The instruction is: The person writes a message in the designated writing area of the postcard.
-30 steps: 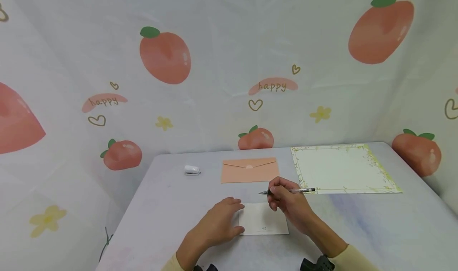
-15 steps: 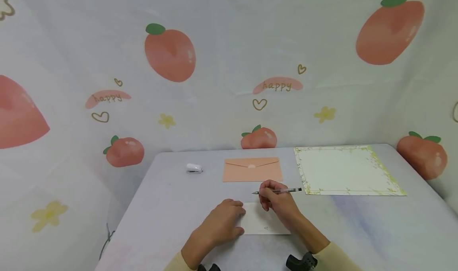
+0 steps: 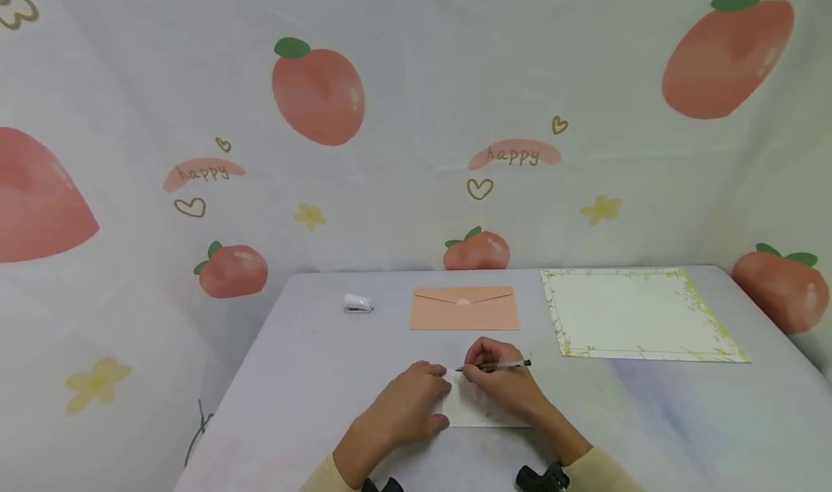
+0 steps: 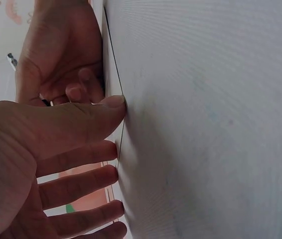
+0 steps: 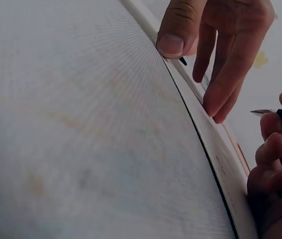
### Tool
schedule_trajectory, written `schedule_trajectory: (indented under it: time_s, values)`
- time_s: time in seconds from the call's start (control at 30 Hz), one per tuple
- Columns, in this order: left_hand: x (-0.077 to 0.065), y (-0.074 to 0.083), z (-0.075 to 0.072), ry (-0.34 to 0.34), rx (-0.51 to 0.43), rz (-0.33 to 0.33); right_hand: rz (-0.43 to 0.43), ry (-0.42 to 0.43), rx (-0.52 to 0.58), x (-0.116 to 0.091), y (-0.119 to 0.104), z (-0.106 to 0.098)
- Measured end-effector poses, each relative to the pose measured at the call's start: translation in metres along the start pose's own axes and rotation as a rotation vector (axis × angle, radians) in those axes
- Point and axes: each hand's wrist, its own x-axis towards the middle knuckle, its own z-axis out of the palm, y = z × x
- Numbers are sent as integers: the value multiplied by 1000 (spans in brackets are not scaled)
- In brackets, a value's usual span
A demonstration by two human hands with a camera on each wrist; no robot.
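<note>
A small white card point(image 3: 468, 410) lies near the front of the table. My left hand point(image 3: 408, 404) rests at its left edge, thumb and fingers spread with their tips on the card and table. In the left wrist view the fingers of this hand point(image 4: 36, 149) are fairly straight. My right hand point(image 3: 505, 382) pinches a pen point(image 3: 515, 364) in a writing grip over the card's upper part. The pen's tip points left, close to the left fingers; the right wrist view shows the bare pen point point(image 5: 264, 112). Small dark marks show low on the card.
Behind the card lies a peach envelope point(image 3: 464, 310) with its flap side up. A white stapler point(image 3: 358, 303) stands to its left. A large sheet with a floral border point(image 3: 643, 315) lies at the back right. A fruit-patterned cloth point(image 3: 390, 152) hangs behind the table.
My right hand has brought the pen down and left, from above the card's far edge onto its upper part. The left hand stays at the card's left edge. The head view has shifted slightly.
</note>
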Motion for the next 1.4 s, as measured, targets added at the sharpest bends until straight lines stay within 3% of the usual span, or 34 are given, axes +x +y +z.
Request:
schedule_trajectory:
  time_s: [0.27, 0.57, 0.77, 1.4]
  values:
    - [-3, -2, -2, 5, 3, 7, -81, 17, -126, 0, 4, 7]
    - [4, -2, 5, 29, 27, 52, -126, 53, -227, -3, 9, 0]
    - [5, -1, 3, 25, 21, 35, -206, 39, -251, -4, 10, 1]
    - [3, 1, 3, 18, 45, 19, -261, 28, -289, -2, 13, 4]
